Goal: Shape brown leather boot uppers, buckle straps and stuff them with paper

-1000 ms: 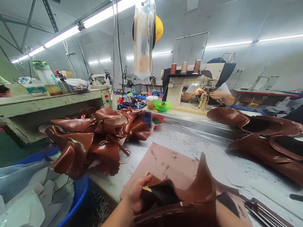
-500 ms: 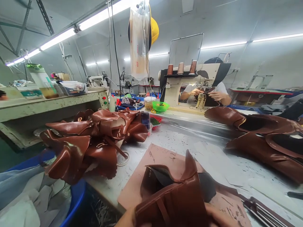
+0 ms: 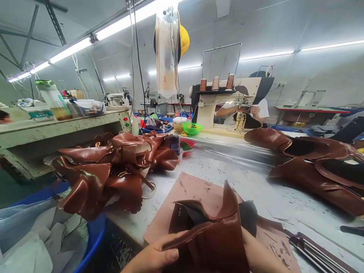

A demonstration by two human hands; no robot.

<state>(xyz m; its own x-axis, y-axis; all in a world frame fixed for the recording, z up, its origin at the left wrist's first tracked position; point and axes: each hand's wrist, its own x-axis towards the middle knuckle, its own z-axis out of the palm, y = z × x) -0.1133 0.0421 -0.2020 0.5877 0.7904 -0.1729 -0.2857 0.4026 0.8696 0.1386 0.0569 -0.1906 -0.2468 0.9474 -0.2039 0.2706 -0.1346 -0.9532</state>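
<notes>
A brown leather bag piece point(image 3: 216, 242) with a dark lining is held up close in front of me. My left hand point(image 3: 159, 252) grips its near-left edge, the thumb on the outer face and the fingers out of sight beneath. On the other side, my right hand point(image 3: 258, 248) lies against the piece's right edge, its fingers hidden behind the leather. Below the piece is a pinkish cutting board point(image 3: 170, 204) scored with dark marks. A dark flap point(image 3: 248, 216) shows between the piece and the board.
Several brown leather bags point(image 3: 93, 182) are heaped at left, above a blue bin point(image 3: 96, 235) of scraps. More brown bag pieces point(image 3: 309, 174) lie at right, near dark strips point(image 3: 318, 252). A sewing machine point(image 3: 206, 110) stands beyond, a person's hand point(image 3: 255, 110) at it.
My left hand has come up into fuller view, its thumb now over the bag piece's edge. More of my right hand and wrist shows. The bag piece has barely shifted.
</notes>
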